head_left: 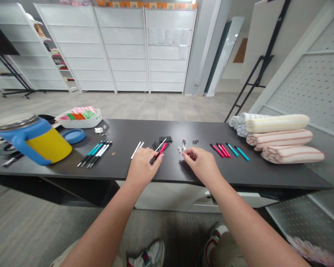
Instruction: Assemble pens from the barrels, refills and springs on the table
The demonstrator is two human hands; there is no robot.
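My left hand (142,164) is closed around a red pen barrel (163,148) and a thin white pen refill (160,144), both pointing up to the right. Thumb and forefinger of my right hand (202,162) are pinched together just above the table; whatever is between them is too small to make out. Beside those fingertips lie tiny white pen parts (179,149) and small coloured pieces (184,141). Small metal parts (195,141) sit behind my right hand. Black rubber-like pieces (166,139) lie beyond my left hand, and loose white refills (137,150) to its left.
Red barrels (220,150) and teal barrels (237,151) lie at right, near rolled towels (284,137). Several pens (94,154) lie at left, beside a blue-yellow mug (40,141), a blue lid (74,136) and a white basket (93,121). The dark table (122,129) ends close to my wrists.
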